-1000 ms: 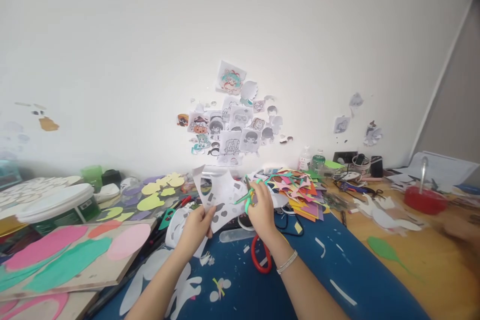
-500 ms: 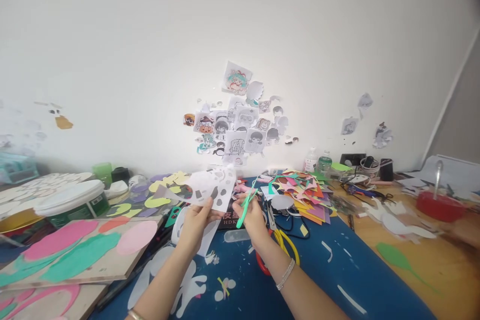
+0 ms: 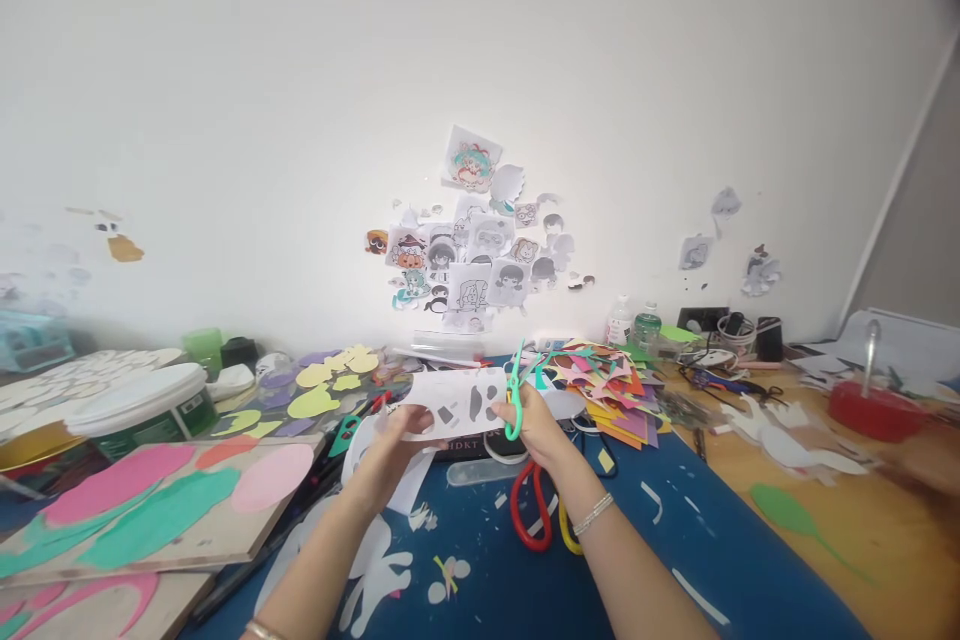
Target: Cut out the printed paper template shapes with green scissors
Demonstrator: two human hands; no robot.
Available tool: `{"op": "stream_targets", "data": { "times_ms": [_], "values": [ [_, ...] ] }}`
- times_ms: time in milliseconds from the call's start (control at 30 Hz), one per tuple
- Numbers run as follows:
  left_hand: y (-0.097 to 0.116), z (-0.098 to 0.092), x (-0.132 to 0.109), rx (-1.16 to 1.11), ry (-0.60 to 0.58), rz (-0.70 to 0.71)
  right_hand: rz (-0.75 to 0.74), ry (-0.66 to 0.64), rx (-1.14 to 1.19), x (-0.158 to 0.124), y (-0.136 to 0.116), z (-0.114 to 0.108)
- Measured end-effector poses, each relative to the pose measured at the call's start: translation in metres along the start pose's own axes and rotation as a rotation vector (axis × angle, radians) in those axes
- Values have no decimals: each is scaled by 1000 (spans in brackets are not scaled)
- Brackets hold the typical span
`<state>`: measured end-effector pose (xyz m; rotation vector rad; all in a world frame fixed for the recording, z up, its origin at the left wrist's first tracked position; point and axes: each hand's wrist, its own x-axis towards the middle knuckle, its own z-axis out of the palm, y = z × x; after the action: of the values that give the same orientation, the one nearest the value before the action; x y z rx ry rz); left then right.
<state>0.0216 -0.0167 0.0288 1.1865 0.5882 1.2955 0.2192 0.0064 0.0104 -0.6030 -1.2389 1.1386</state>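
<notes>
A white paper sheet (image 3: 442,388) with several dark, irregular holes or shapes is stretched between my hands above the table. My left hand (image 3: 396,448) grips its left end, thumb on top. The fingers of my right hand (image 3: 538,432) are closed at the right end and also carry slim green scissors (image 3: 515,398), held upright with the loops down. The tips of those right fingers are partly hidden. Larger scissors with red and yellow handles (image 3: 531,510) lie on the blue table mat just below my right wrist.
A heap of coloured paper scraps (image 3: 611,385) lies behind my right hand. On the left are a white-lidded tub (image 3: 139,400) and boards with pink and green paper shapes (image 3: 165,510). White cut-outs (image 3: 379,570) lie on the mat (image 3: 510,590). Drawings (image 3: 472,288) cover part of the wall.
The paper has turned from slanted to nearly level, and its right end has come to my right hand. My right hand has moved right and up, and the green scissors now stand more upright.
</notes>
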Motion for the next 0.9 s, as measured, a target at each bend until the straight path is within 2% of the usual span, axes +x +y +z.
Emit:
{"op": "stream_targets", "data": {
  "times_ms": [67, 133, 233, 367, 433, 467, 533, 633, 700, 900],
  "values": [
    [6, -6, -1, -169, -102, -41, 3, -36, -15, 1, -3, -7],
    [12, -11, -3, -229, -217, -90, 19, -54, -58, 1, -6, -12],
    [17, -21, -6, -113, -327, -174, 27, -86, -154, -1, -11, -12],
    [20, -27, -11, 160, -322, -309, 19, -207, -287, -5, -19, -4],
    [21, -21, -11, 307, -245, -371, 19, -241, -336, -6, -20, -1],
    [21, -16, -11, 396, -165, -384, 15, -240, -356, -6, -19, -1],
    [21, -4, -9, 580, 18, -382, -9, -216, -390, -4, -16, -1],
    [17, 10, -5, 743, 159, -399, -42, -155, -428, 0, -9, -4],
    [12, 13, -2, 807, 222, -354, -52, -117, -440, 1, -5, -5],
    [0, 8, 5, 939, 386, -79, -65, -87, -421, 1, -4, -3]
  ]
}}
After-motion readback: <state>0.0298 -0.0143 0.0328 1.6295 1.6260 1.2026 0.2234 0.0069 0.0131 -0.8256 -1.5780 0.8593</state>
